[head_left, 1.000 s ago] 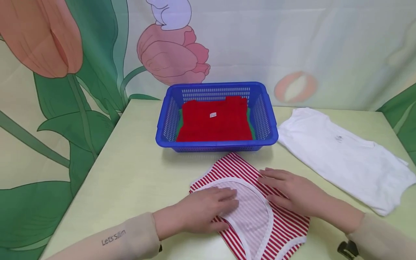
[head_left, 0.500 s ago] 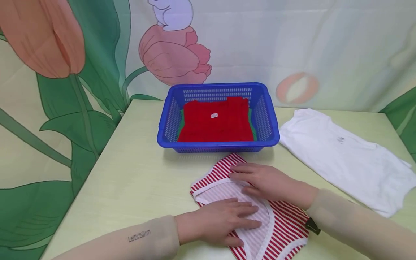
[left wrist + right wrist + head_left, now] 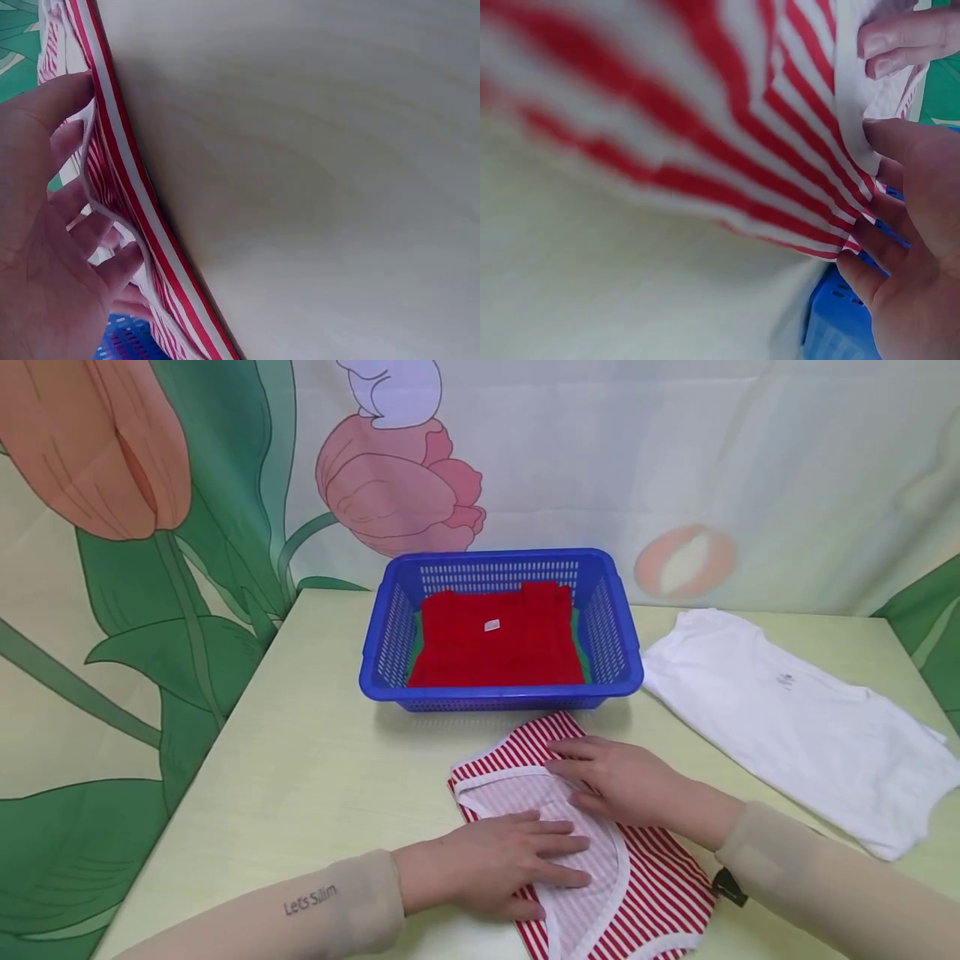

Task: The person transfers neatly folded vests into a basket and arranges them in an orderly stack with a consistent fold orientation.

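On the pale counter we've got the striped garment, just in front of the blue basket, left hand and right hand resting on it, fingers loosely extended.

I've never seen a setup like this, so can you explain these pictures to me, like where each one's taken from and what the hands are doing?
There's no machine working here: you're seeing a person's bare left hand and right hand. The wide picture comes from a camera worn on the head, looking forward and down. The two close-ups come from cameras on the wrists, each looking at that hand's work. On the pale table lie a red-and-white striped garment and, off to the right, a white garment. Beyond the striped one stands a blue basket with red cloth inside. Both hands rest on the striped garment with fingers spread; neither seems to grip it.
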`<state>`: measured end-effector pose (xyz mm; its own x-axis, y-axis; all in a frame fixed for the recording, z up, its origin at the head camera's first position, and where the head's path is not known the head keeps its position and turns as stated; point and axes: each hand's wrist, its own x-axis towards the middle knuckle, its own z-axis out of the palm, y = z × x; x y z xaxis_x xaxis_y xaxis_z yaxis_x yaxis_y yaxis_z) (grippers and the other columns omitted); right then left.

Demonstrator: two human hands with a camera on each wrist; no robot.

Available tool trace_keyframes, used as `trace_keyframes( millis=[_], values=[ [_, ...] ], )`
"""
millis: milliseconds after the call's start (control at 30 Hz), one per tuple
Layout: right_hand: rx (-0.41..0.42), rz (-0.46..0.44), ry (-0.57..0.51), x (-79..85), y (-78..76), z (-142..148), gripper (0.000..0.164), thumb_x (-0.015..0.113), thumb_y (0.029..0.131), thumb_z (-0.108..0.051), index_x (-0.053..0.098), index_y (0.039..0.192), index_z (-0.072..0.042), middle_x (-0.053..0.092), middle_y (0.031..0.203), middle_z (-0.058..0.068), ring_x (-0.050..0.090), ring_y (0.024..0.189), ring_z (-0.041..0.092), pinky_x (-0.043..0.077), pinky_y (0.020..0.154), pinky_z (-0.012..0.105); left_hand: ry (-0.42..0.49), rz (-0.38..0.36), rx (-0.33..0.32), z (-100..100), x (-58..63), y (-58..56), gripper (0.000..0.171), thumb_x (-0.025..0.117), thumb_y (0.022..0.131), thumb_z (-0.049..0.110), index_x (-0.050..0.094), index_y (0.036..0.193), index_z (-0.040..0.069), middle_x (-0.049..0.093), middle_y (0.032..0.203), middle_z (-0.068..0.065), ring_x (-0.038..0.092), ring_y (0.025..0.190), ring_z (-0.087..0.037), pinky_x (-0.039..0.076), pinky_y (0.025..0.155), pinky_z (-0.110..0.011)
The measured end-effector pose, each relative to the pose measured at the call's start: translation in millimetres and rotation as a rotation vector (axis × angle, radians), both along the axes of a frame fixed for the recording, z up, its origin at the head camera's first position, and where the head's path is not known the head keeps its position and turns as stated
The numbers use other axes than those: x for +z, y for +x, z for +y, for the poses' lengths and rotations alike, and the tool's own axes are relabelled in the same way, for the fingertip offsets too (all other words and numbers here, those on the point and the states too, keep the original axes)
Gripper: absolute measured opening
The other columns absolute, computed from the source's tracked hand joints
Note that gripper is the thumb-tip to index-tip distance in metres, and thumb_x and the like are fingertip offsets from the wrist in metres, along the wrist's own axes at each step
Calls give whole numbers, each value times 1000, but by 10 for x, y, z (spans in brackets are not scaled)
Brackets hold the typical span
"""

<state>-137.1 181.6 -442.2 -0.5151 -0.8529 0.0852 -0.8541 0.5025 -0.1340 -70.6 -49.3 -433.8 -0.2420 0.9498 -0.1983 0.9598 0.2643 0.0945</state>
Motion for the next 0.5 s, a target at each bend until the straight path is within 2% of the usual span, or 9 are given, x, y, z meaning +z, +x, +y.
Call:
trace_keyframes(
  millis=[267, 367, 500],
  values=[
    [-132, -24, 24, -3, 116, 199, 47, 62, 90, -35, 50, 132, -18, 42, 137, 5, 42, 121, 25, 41, 93, 40, -13, -62, -7, -52, 23, -118, 59, 56, 92, 44, 23, 141, 45, 13, 150, 10, 8, 137, -12, 16, 108, -37],
    [-165, -24, 22, 5, 164, 251, 47, 62, 90, -37, 50, 132, -18, 44, 134, 6, 43, 119, 25, 43, 90, 40, -21, -62, -30, -58, 42, -160, 60, 58, 90, 42, 24, 140, 45, 15, 150, 9, 10, 137, -12, 18, 107, -38],
    [-206, -3, 25, 1, 225, 312, 47, 63, 89, -37, 52, 130, -17, 46, 131, 7, 44, 117, 26, 44, 89, 41, -36, -25, -72, -34, 79, -197, 59, 58, 90, 36, 28, 140, 44, 19, 149, 7, 14, 137, -15, 22, 106, -39]
  ],
)
